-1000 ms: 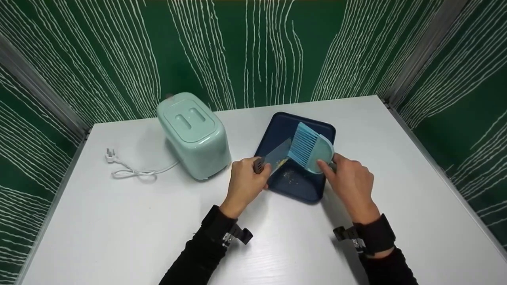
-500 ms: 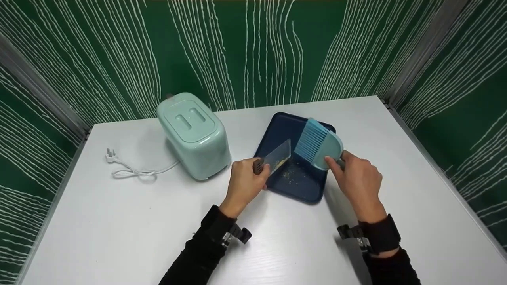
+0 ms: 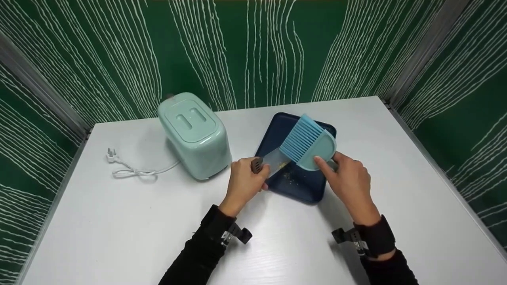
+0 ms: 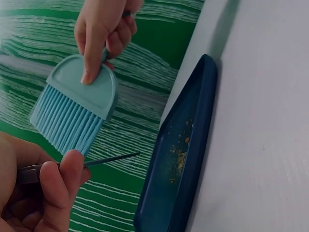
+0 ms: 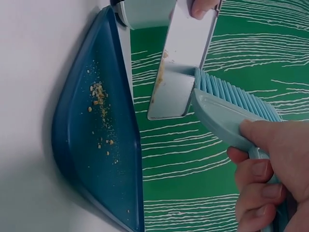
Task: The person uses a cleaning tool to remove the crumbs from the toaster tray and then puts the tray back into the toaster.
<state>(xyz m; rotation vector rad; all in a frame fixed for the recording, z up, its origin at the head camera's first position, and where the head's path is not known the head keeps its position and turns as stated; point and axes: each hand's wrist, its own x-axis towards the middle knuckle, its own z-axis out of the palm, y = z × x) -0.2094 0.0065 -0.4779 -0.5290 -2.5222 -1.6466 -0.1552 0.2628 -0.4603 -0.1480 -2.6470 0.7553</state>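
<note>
My left hand [image 3: 246,178] pinches a thin metal crumb tray [image 5: 186,43] by its dark end, tilted above a navy tray [image 3: 311,194]. With thumb and curled fingers, my right hand [image 3: 350,180] grips a light-blue bristle brush [image 3: 321,150]. In the head view its bristles overlap the crumb tray's far part; the right wrist view has them at the crumb tray's surface. Yellowish crumbs [image 5: 161,77] cling along one edge of the crumb tray. More crumbs [image 5: 99,96] lie scattered in the navy tray below.
A mint-green toaster [image 3: 194,138] with its lid on stands left of the navy tray. Its white cord and plug [image 3: 113,157] lie on the white table [image 3: 119,229] further left. Green walls with white streaks enclose the table's back and sides.
The brush first shifted right, off the crumb tray, then came back left over it with my right hand. My left hand and the crumb tray stayed nearly still.
</note>
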